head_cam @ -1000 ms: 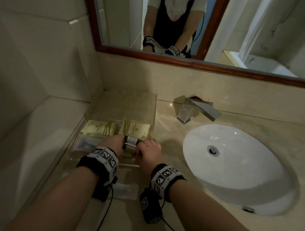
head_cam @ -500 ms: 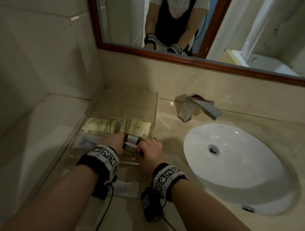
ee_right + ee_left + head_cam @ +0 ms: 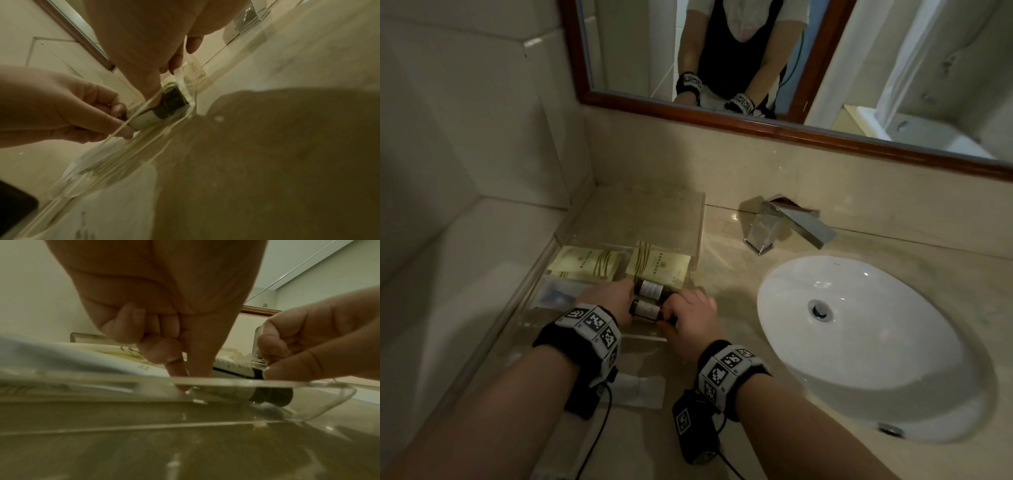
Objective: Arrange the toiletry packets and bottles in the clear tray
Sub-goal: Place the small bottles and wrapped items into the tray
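Now both hands were lining up two bottles in the tray (image 3: pixel 690 219): left hand (image 3: pixel 608 297) and right hand (image 3: pixel 690 313) each pinched the near bottle (image 3: pixel 645 309), beside the far bottle (image 3: pixel 650 289). Next, it probably needed a small push straight.

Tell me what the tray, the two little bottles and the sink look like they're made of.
Tray: clear rigid plastic, probably acrylic; the counter shows through and its edges catch light.
Bottles: dark, glossy, with pale paper-like labels; glass or plastic, I cannot tell which.
Sink: white and glossy with bright highlights, likely glazed ceramic.
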A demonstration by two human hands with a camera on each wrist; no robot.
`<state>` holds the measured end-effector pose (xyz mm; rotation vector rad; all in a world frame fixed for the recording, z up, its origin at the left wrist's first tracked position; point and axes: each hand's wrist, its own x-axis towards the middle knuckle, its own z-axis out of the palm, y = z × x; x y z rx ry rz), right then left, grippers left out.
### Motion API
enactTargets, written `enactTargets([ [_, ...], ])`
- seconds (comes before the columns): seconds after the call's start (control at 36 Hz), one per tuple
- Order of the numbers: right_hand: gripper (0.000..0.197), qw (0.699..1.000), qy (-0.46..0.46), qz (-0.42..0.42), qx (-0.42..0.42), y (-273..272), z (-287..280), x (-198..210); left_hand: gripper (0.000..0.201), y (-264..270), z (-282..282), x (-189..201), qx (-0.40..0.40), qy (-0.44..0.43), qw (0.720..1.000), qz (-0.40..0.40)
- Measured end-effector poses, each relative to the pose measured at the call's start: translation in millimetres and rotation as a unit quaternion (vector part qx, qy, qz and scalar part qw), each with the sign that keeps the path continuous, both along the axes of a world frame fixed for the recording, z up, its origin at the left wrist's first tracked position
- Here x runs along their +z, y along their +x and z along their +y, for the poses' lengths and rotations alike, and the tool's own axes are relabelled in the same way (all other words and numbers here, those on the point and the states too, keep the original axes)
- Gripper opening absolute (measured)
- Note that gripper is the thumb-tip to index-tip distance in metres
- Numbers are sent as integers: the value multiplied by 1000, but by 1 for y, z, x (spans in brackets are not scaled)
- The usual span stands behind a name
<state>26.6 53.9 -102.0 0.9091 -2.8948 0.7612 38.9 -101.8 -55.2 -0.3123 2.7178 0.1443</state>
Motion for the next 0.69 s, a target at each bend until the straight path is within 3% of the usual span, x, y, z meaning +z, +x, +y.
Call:
enactTargets([
  [0.69, 2, 1000, -8, 17, 0, -1, -1, -3, 22, -11, -3, -7, -11, 2, 1000, 21],
])
